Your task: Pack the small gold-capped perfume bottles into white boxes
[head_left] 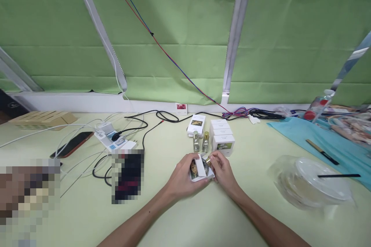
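My left hand [184, 176] is wrapped round a small white box [199, 166] with a card flap standing up and a dark, yellowish picture on one part. In my right hand [222, 168] the fingers pinch a gold cap [208, 161] at the box's right side; a glassy rounded shape shows beside it, partly hidden by the flap and fingers. Just beyond my hands stand two small glass bottles, one with a silver cap [196, 141] and one with a gold cap [205, 141]. White boxes [223, 142] form a row to their right. Printed white cards [196, 125] lie stacked behind.
A power strip [114, 139] with cables and a phone [74, 143] lie left. At right are plastic-wrapped round containers [313, 181], a knife [321, 151] on blue cloth [292, 131], and a bottle [319, 105]. Black cables [168, 117] run along the back edge.
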Demonstrator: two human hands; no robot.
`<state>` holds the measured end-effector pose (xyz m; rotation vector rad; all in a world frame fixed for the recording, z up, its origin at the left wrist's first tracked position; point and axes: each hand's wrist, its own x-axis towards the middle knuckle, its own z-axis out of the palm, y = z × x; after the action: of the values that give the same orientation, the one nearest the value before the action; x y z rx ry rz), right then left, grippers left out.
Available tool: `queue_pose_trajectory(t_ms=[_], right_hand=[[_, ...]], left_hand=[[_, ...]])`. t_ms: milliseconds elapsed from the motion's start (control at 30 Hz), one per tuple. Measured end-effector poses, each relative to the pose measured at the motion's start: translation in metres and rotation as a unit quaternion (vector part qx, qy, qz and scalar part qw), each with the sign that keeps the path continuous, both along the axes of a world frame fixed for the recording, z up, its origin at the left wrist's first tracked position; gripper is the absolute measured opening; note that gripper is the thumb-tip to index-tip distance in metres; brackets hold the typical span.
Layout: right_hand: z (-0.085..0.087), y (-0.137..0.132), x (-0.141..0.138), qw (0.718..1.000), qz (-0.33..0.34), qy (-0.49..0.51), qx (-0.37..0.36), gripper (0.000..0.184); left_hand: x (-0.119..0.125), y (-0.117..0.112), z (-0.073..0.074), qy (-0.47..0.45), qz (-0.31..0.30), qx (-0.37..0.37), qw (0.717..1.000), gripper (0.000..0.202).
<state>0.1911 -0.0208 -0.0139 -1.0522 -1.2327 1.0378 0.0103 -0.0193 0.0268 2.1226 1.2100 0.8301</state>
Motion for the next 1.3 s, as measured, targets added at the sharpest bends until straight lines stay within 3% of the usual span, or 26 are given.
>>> queue_pose_trajectory(t_ms=[800, 1300], right_hand=[[0.0096, -0.0029, 0.0002, 0.999, -0.013, -0.013, 0.036, 0.037], [0.0099, -0.0014, 0.0026, 1.0, 0.011, -0.004, 0.014, 0.041]], left_hand=[[0.0076, -0.0034, -0.0023, -0.065, 0.033, -0.001, 0.997, 0.056], [0.0024, 0.0015, -0.0011, -0.059, -0.032, 0.002, 0.998, 0.052]])
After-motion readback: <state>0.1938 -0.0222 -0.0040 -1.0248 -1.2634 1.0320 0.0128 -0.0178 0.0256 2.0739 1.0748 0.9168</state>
